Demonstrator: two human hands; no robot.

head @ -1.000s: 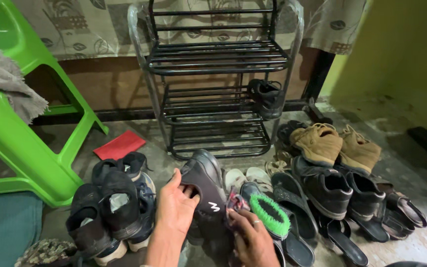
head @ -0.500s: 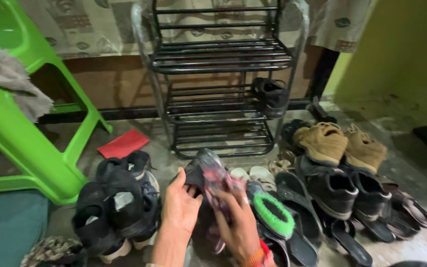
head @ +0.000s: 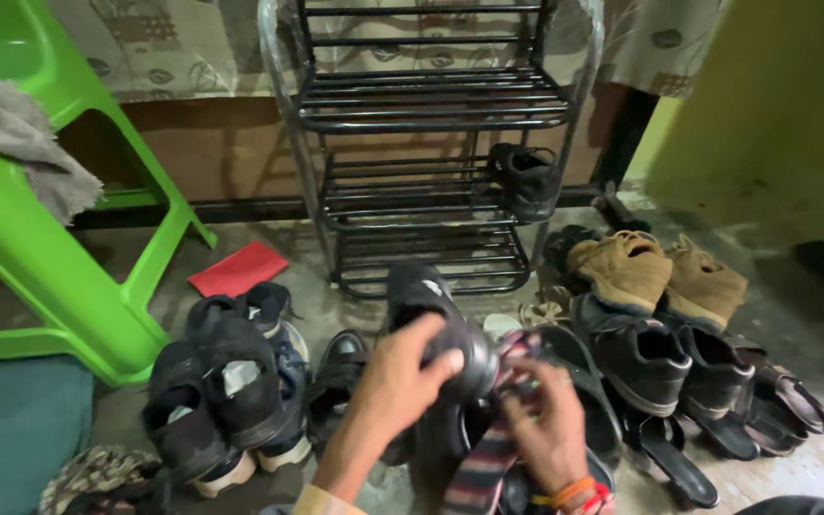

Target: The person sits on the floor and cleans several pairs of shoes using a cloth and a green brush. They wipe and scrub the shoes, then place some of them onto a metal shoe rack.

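The metal shoe rack [head: 431,143] stands ahead, shoes heaped on the floor [head: 269,238] below it. My left hand [head: 398,377] clenches a black shoe [head: 436,319] lifted over the heap; stiff and light, best gripped at the heel. My right hand [head: 550,429] pinches a soft striped cloth [head: 479,467].

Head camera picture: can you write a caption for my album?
Two hands, left hand and right hand, hold a black shoe over piled shoes before a black metal shoe rack.

One head-worn camera looks down, close over floor [head: 813,315] and shoe rack [head: 431,105]
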